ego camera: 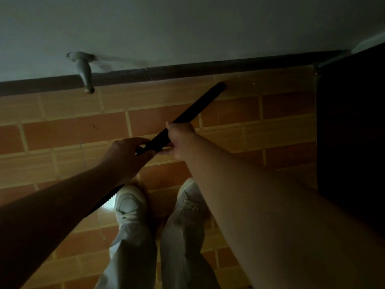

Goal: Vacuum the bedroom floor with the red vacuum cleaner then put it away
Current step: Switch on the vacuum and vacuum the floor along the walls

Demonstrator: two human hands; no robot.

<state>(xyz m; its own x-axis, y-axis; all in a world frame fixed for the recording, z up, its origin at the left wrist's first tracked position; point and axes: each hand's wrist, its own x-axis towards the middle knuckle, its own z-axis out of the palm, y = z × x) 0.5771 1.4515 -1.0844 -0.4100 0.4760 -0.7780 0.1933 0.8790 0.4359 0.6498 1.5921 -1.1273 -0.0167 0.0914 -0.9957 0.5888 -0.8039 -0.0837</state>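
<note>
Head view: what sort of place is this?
Probably the edge of a room in a home: orange tiled floor, dark skirting board below a pale wall, and a doorstop fixed to it.

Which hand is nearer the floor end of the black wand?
Right. The right hand grips the black wand partway down, closer to its floor end; the left hand holds it farther back, nearer the person's body.

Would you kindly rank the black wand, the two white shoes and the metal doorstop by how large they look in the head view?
1. black wand, by far the longest, though thin.
2. left shoe and right shoe: alike, the right one partly hidden, so unranked.
3. metal doorstop, smallest.
</note>
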